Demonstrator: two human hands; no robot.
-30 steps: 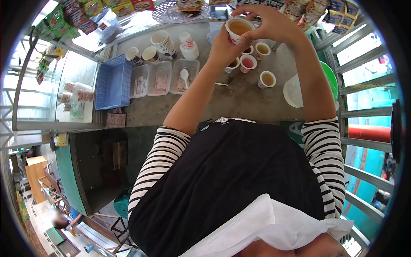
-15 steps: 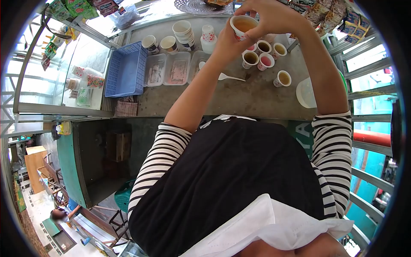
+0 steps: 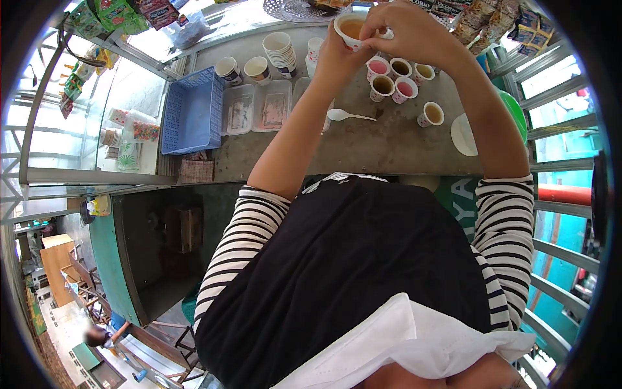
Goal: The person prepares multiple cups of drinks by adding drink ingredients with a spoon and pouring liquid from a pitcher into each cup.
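Observation:
A paper cup of amber drink is raised above the far part of the counter, with my left hand wrapped round its side. At its right rim, my right hand has its fingers pinched together. A small white piece shows among those fingers; what it belongs to is hidden. Below the hands stand several small printed cups with drinks, among them a pink one, a dark brown one and an amber one. Another filled cup stands apart, nearer me. A white plastic spoon lies on the counter.
To the left are a blue basket, clear plastic tubs and stacked paper cups. A round container with a green rim is partly behind my right forearm. Sachets hang overhead. A person is far off at lower left.
The held cup has moved slightly left and away from me. My right hand has shifted from round the cup's side to a pinch at its rim, and the white piece now shows there.

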